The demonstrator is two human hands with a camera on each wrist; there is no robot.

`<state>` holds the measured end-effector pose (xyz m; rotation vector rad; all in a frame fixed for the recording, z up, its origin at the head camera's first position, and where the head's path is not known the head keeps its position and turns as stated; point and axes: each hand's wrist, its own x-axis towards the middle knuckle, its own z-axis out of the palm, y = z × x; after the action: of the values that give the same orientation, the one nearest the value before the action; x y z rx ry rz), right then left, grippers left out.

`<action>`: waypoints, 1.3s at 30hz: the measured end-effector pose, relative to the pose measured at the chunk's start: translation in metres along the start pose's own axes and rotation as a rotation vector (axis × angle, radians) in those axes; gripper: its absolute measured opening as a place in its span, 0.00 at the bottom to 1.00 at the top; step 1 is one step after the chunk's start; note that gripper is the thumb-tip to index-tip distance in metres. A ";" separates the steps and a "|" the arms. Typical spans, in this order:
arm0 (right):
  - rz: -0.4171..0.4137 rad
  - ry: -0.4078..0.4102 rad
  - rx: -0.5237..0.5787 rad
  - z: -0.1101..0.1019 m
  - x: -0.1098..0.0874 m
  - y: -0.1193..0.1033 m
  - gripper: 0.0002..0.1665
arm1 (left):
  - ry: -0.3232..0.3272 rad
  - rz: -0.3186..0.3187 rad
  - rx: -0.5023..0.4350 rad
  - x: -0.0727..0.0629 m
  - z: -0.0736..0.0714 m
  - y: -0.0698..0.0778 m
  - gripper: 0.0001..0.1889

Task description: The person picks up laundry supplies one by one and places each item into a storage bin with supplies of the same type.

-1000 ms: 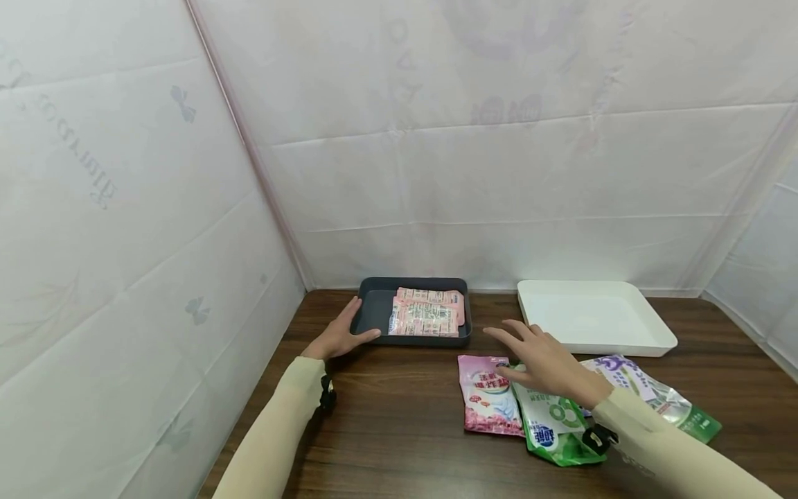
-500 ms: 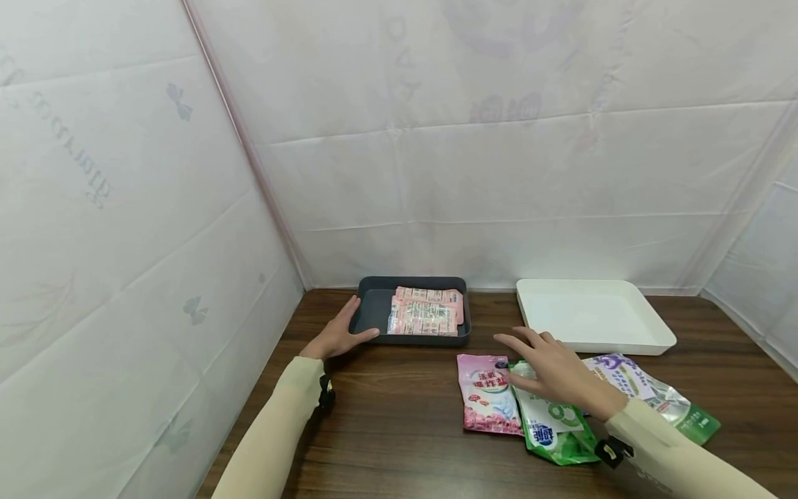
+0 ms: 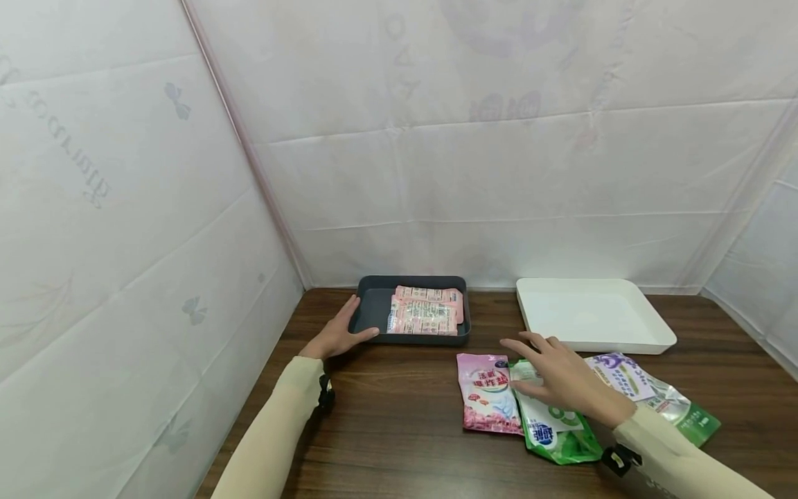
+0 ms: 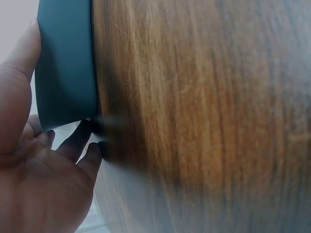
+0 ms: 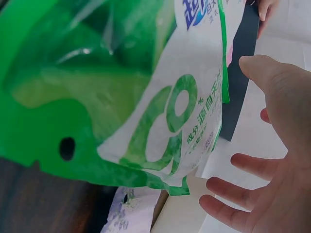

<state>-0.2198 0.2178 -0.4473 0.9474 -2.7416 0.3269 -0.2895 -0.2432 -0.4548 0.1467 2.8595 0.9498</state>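
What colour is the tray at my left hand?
Dark grey; the tray shows best in the head view.

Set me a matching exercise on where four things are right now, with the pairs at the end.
1. dark tray
2. left hand
3. right hand
4. pink bag

A. covering part of the green bag in the head view
B. on the table, just left of the green bag
C. under some pink packs
D. at the dark tray's left end

Pairs: 1-C, 2-D, 3-A, 4-B
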 end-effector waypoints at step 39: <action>0.329 -0.109 0.034 -0.006 -0.024 -0.023 0.57 | 0.006 -0.009 -0.003 0.000 0.001 0.002 0.53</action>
<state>-0.1864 0.2159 -0.4452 0.5307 -3.0001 0.3883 -0.2890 -0.2416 -0.4543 0.1306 2.8621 0.9543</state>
